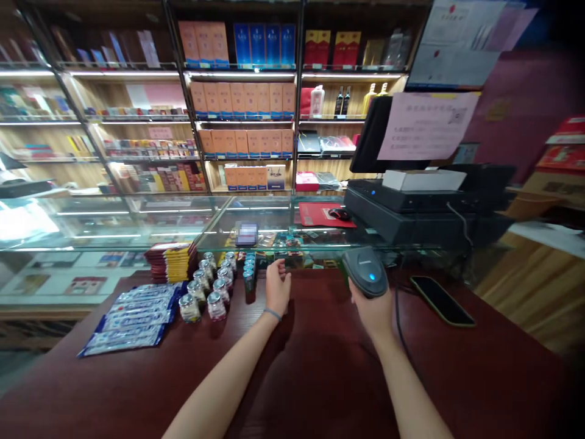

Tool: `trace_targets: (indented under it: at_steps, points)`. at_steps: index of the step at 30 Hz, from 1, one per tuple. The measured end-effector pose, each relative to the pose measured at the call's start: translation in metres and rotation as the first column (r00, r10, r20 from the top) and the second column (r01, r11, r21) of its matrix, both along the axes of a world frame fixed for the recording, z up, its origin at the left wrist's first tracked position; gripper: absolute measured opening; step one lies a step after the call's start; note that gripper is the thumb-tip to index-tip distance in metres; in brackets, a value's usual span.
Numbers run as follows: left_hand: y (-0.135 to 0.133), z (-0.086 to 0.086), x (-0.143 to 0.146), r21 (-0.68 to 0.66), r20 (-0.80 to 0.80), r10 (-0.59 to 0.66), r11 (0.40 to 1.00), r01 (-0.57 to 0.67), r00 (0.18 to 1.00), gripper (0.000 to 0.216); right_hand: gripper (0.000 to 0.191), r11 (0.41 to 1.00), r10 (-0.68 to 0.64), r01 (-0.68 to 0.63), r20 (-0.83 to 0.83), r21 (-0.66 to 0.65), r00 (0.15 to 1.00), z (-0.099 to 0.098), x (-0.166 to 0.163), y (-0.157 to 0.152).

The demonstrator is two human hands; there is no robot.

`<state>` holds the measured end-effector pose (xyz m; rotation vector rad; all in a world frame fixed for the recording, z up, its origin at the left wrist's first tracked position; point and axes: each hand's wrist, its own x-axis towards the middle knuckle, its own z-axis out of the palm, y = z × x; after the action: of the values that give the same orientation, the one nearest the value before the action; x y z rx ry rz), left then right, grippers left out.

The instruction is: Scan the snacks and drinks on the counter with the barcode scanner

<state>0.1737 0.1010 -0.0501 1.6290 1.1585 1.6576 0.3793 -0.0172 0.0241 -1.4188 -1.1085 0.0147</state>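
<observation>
My right hand (pixel 372 311) is wrapped round a dark grey barcode scanner (pixel 364 269) that shows a blue light on top. The scanner is raised over the dark red tabletop (pixel 315 372). Its fingers are mostly hidden beneath the scanner. On the table's left half, my left hand (pixel 277 289) rests with loosely bent fingers, the thumb apart and nothing visible in it. Close to its left stands a row of small blue-topped tubes (pixel 248 274). Beyond these are two rows of small jars with silvery lids (pixel 216 305).
Blue-and-white packets (pixel 132 317) lie at left, before stacked red and yellow packs (pixel 176 262). A phone (pixel 442 300) lies right of the scanner cable (pixel 398 317). Behind are a glass counter (pixel 219 210), a red mouse pad (pixel 315 214), a monitor (pixel 370 137) and stocked shelves (pixel 242 74).
</observation>
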Motion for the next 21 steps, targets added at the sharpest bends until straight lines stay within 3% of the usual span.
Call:
trace_targets:
  at_steps: [6,12,21]
  points:
    - [0.012,-0.013,-0.031,0.074,-0.096,0.132,0.989,-0.125,0.987,0.051,0.040,0.993,0.100,-0.104,-0.087,-0.047,0.991,-0.013,-0.026,0.006]
    - [0.027,-0.010,-0.024,0.060,-0.093,0.144,0.988,-0.139,0.985,0.064,0.037,0.978,0.196,-0.201,-0.081,-0.057,0.977,-0.027,-0.036,0.010]
    - [0.048,-0.016,-0.016,-0.006,-0.126,0.199,0.979,-0.202,0.972,0.044,0.032,0.974,0.196,-0.203,-0.081,-0.096,0.977,-0.032,-0.040,0.008]
